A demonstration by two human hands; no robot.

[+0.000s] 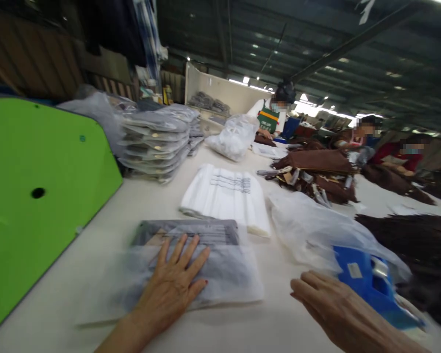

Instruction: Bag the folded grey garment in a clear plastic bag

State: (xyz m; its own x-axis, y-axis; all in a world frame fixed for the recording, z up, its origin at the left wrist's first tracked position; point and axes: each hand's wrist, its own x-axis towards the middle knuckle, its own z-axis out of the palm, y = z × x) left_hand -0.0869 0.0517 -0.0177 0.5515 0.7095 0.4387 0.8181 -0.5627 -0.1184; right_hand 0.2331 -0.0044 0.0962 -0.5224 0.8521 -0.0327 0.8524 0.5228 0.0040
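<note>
My left hand point(178, 279) lies flat with spread fingers on a folded grey garment in a frosted plastic bag point(228, 274). Printed lines show on the bag near its far edge. To the right, my right hand point(327, 299) hovers over the table beside a blue tape dispenser point(353, 269). Its fingers are bent and pressed together; whatever they hold, if anything, is hidden. Just beyond the bagged garment lies a stack of flat white bags point(224, 196) with black print.
A green panel point(47, 196) borders the left side. Behind it rises a pile of bagged grey garments point(154, 142). Crumpled clear plastic point(308, 225) lies near the dispenser, with brown garments point(316, 166) farther back. Several people work across the table point(150, 201).
</note>
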